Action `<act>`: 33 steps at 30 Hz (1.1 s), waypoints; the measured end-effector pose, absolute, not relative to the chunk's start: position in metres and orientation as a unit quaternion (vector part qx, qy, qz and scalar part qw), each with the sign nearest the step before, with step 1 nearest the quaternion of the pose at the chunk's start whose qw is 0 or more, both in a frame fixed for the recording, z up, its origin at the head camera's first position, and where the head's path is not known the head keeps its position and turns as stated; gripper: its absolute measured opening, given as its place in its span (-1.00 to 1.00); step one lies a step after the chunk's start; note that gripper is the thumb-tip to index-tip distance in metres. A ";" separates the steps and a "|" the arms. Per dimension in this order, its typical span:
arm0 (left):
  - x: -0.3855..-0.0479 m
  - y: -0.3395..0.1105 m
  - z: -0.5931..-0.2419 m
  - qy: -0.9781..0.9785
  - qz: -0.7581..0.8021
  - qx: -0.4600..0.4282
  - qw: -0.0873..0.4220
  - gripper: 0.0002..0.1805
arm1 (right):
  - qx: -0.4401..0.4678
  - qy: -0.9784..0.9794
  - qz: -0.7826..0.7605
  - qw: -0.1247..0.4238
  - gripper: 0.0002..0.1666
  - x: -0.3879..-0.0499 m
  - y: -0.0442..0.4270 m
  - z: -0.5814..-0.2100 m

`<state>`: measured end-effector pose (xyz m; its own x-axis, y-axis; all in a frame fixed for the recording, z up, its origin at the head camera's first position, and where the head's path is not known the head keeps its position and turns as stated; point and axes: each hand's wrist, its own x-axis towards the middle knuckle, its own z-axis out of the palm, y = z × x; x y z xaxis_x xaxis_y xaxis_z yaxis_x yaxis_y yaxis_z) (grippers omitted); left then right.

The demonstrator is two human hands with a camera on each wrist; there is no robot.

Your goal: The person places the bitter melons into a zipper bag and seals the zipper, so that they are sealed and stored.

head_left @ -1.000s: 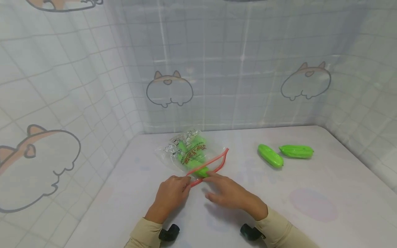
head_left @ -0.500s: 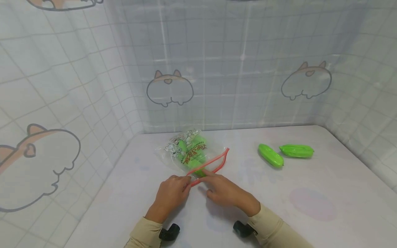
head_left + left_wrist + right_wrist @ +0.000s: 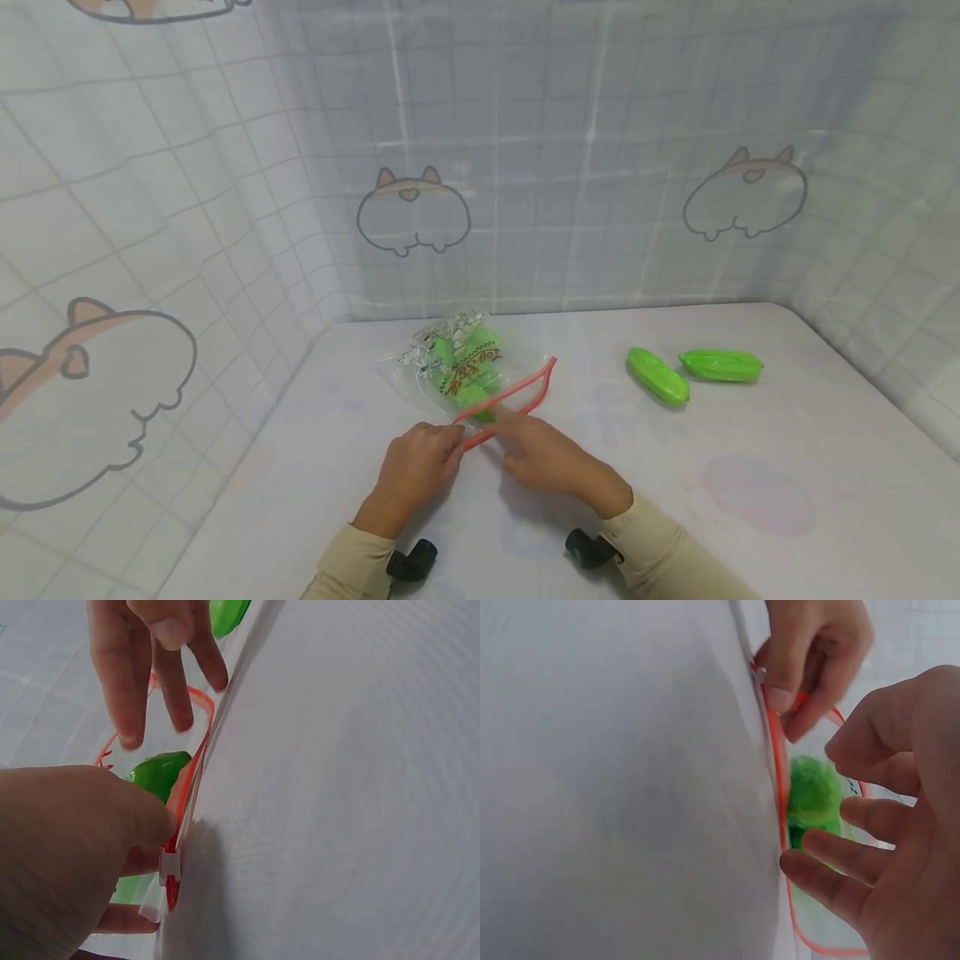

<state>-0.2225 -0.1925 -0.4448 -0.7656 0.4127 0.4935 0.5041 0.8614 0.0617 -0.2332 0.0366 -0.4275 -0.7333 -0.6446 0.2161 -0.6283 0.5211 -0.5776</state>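
Note:
A clear printed zip bag (image 3: pixel 525 409) with a red zip edge lies on the table, its mouth spread apart toward me. Several green cucumber-shaped pieces (image 3: pixel 814 784) are inside; print and film partly hide them. My left hand (image 3: pixel 420 462) pinches the left end of the red edge, beside a white slider (image 3: pixel 169 868) in the left wrist view. My right hand (image 3: pixel 551 458) reaches to the mouth with extended fingers, its index fingertip at the nearest green piece (image 3: pixel 486 414). Whether it touches that piece I cannot tell. In the right wrist view its fingers are spread and loosely bent, holding nothing.
Two more green cucumber-shaped pieces, one slanted (image 3: pixel 658 377) and one lying sideways (image 3: pixel 722 365), rest on the white table (image 3: pixel 637 517) to the right of the bag. A white grid-patterned curtain (image 3: pixel 525 167) surrounds the table at the back and sides.
My right hand has moved slightly left and forward, pushing the nearest green piece deeper into the bag. My left hand keeps its hold on the red edge.

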 end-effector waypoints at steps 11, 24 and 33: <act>-0.221 -0.192 -0.445 -0.945 -0.098 -0.231 0.210 -0.93 | -0.294 0.863 -0.411 -0.009 -0.64 -0.237 0.073 -0.424; -0.222 -0.192 -0.444 -0.948 -0.098 -0.222 0.207 -0.91 | -0.224 0.887 -0.402 -0.044 -0.71 -0.237 0.126 -0.426; -0.222 -0.190 -0.443 -0.948 -0.097 -0.221 0.208 -0.86 | -0.201 0.890 -0.402 -0.077 -0.72 -0.243 0.151 -0.426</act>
<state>-0.2220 -0.1903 -0.4431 -0.8159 0.3776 0.4379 0.4585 0.8839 0.0920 -0.2435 0.1506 -0.4263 -0.9070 -0.2964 0.2991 -0.4204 0.5956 -0.6845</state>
